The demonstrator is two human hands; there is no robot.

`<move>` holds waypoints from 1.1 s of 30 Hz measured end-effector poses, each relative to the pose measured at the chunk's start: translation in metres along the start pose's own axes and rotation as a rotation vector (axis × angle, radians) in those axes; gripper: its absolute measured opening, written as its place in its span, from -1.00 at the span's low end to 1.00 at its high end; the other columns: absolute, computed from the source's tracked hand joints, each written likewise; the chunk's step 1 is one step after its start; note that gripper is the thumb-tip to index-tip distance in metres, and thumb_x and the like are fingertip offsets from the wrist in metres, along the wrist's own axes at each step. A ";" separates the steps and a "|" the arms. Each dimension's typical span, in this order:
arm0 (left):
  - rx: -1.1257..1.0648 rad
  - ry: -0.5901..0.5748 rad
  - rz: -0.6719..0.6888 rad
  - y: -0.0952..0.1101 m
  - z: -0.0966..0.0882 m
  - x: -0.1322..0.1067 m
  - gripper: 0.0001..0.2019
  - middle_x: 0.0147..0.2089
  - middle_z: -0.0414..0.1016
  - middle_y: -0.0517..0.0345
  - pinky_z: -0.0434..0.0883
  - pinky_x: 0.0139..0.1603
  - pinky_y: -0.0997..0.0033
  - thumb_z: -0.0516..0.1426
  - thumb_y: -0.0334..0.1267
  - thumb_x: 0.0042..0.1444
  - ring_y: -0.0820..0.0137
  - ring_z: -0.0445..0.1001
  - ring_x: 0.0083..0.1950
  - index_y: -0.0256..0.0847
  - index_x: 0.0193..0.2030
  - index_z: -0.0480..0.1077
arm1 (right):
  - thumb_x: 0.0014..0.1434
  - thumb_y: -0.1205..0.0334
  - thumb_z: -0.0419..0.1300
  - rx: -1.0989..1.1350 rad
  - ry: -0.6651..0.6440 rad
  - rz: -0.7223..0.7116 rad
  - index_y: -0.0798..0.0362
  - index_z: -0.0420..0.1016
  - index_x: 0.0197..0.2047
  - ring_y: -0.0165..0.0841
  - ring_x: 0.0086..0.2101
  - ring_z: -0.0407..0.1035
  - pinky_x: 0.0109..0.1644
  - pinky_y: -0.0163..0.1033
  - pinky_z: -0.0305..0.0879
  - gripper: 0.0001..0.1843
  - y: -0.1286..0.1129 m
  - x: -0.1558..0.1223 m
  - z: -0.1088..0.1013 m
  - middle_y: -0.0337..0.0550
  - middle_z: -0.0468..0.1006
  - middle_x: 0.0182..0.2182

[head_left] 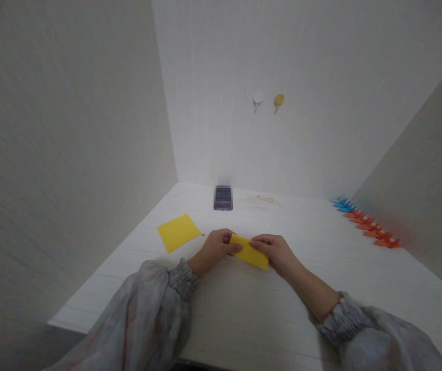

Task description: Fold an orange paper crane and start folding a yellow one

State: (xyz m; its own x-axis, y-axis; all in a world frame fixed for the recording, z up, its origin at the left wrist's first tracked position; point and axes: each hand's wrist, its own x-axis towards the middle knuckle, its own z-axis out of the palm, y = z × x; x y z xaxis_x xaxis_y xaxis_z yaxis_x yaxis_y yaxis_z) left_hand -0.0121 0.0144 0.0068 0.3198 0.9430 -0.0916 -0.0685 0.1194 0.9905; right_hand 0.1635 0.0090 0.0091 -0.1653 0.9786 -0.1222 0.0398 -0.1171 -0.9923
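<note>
A yellow piece of paper (252, 255), folded into a narrow rectangle, is held between both hands above the white table. My left hand (221, 243) pinches its left end, thumb on top and fingers behind. My right hand (273, 248) grips the upper right part, with the thumb lying across the near face. The strip slants down toward the right. To the left of my left hand, a flat yellow sheet (179, 233) lies on the table.
A dark phone-like device (223, 198), blurred, stands near the back wall. Several blue paper cranes (343, 204) and orange paper cranes (373, 229) line the right side. Two hooks, one white (257, 99) and one gold (278, 100), are on the wall. Walls enclose the white table (306, 221).
</note>
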 end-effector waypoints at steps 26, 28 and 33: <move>0.015 -0.032 0.024 0.002 0.003 -0.001 -0.59 -0.49 0.40 0.18 0.33 -0.44 0.46 0.26 -0.37 -0.34 0.48 0.39 -0.49 -0.33 -0.29 0.23 | -0.17 0.17 0.22 -0.034 -0.054 0.041 0.10 0.47 -0.53 -0.45 -0.63 0.26 -0.53 -0.33 0.11 -0.83 0.003 0.001 -0.003 -0.25 0.46 -0.64; 0.020 -0.027 0.024 0.002 0.003 -0.001 -0.59 -0.49 0.39 0.19 0.33 -0.45 0.46 0.26 -0.37 -0.34 0.48 0.39 -0.49 -0.33 -0.29 0.23 | -0.16 0.15 0.22 -0.030 -0.062 0.047 0.11 0.47 -0.52 -0.45 -0.63 0.26 -0.53 -0.33 0.11 -0.82 0.003 0.001 -0.003 -0.25 0.46 -0.64; 0.021 -0.018 0.022 0.003 0.004 -0.001 -0.59 -0.49 0.40 0.18 0.34 -0.43 0.45 0.27 -0.37 -0.35 0.48 0.40 -0.48 -0.33 -0.29 0.24 | -0.16 0.15 0.22 0.005 -0.073 0.060 0.11 0.47 -0.54 -0.46 -0.64 0.25 -0.56 -0.35 0.09 -0.82 0.001 0.000 -0.002 -0.26 0.45 -0.66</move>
State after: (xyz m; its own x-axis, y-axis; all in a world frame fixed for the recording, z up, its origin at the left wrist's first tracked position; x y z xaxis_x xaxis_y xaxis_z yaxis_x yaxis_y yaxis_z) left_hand -0.0090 0.0125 0.0101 0.3351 0.9397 -0.0684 -0.0555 0.0922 0.9942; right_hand 0.1653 0.0088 0.0079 -0.2347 0.9549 -0.1820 0.0468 -0.1759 -0.9833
